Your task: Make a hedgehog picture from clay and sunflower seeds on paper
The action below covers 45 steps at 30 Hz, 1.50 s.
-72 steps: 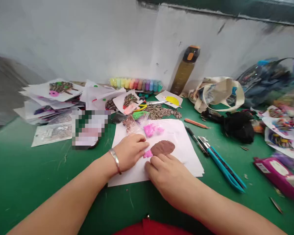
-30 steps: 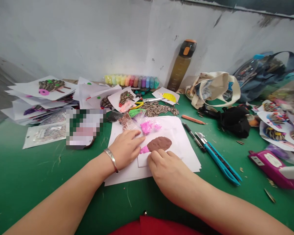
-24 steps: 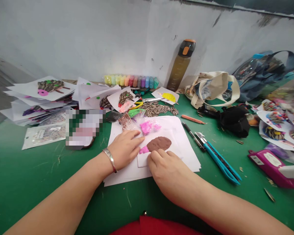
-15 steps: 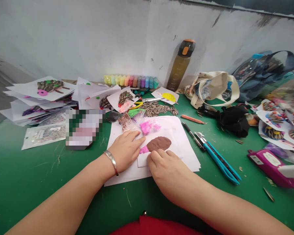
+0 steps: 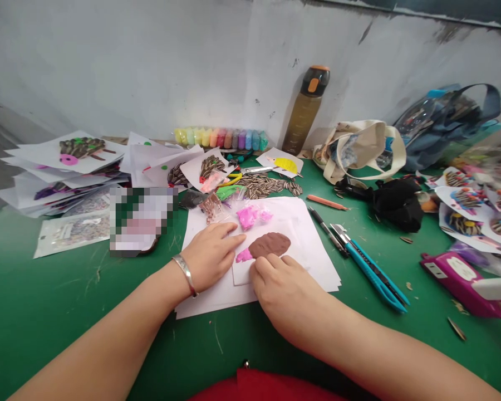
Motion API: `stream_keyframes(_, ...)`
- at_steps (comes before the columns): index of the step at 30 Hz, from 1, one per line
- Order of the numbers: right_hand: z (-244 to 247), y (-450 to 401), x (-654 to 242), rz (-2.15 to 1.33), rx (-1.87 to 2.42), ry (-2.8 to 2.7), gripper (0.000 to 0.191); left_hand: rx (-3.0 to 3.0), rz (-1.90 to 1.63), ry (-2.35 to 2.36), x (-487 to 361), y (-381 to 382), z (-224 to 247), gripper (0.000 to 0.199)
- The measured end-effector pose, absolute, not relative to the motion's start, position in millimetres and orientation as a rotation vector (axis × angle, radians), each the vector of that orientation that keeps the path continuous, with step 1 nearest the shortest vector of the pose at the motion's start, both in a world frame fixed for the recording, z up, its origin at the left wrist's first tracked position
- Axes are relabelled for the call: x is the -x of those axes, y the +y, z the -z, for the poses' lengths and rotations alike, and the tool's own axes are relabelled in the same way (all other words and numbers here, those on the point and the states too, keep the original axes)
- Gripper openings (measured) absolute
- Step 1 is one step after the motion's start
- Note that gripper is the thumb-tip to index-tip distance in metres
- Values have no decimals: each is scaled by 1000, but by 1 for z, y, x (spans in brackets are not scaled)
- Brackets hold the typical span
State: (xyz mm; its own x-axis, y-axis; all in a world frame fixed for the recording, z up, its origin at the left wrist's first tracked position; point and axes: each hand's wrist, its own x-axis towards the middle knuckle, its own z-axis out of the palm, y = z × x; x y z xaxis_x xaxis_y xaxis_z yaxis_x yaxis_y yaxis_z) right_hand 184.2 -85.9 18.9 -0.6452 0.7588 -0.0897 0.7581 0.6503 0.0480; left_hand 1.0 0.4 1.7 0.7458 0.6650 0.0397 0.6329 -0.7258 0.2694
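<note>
A flattened oval of brown clay [image 5: 271, 244] lies on a small white card [image 5: 241, 275], with a small pink clay piece [image 5: 244, 255] at its left end. My left hand [image 5: 211, 253] rests on the paper left of the pink piece, fingers extended, a bracelet on the wrist. Curled at the near edge of the brown oval is my right hand [image 5: 281, 284]. Its fingertips point down and away, so anything pinched in them is hidden. A stack of white paper [image 5: 317, 262] lies under the card. Bright pink clay [image 5: 248, 216] in clear plastic sits just beyond.
Sunflower seeds [image 5: 265, 187], scissors [image 5: 256, 170] and clay packs [image 5: 221, 139] are toward the wall. A pen [image 5: 328, 229] and a blue utility knife [image 5: 371, 270] lie at right. Finished seed pictures [image 5: 83, 153] are stacked left. A bottle [image 5: 304, 117] stands behind.
The camera view has shifted very slightly. My left fingers are a little farther from the pink piece. My right hand stays at the brown clay's near edge.
</note>
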Motion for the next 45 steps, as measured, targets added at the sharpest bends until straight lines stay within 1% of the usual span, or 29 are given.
stream_keyframes(9,-18,-86,-184,-9,-1280,2771,14,-2734,-203,1103,-3,-4,6,37)
stream_keyframes(14,-20,-86,-184,-12,-1274,2764,14,-2735,-145,1086,-3,-4,0,38)
stream_keyframes(20,-21,-86,-183,4,-1266,2758,14,-2722,-213,1041,-2,-1,-2,35)
stream_keyframes(26,-20,-86,-184,-10,-1280,2765,14,-2743,-175,1133,-5,-5,3,37)
stream_keyframes(33,-20,-85,-184,-9,-1269,2767,14,-2736,-145,1054,-3,-1,-3,36)
stream_keyframes(40,-21,-85,-184,-2,-1278,2762,14,-2734,-158,1115,-4,-4,0,37)
stream_keyframes(45,-22,-86,-184,11,-1272,2759,15,-2740,-162,1058,-1,-1,-1,37)
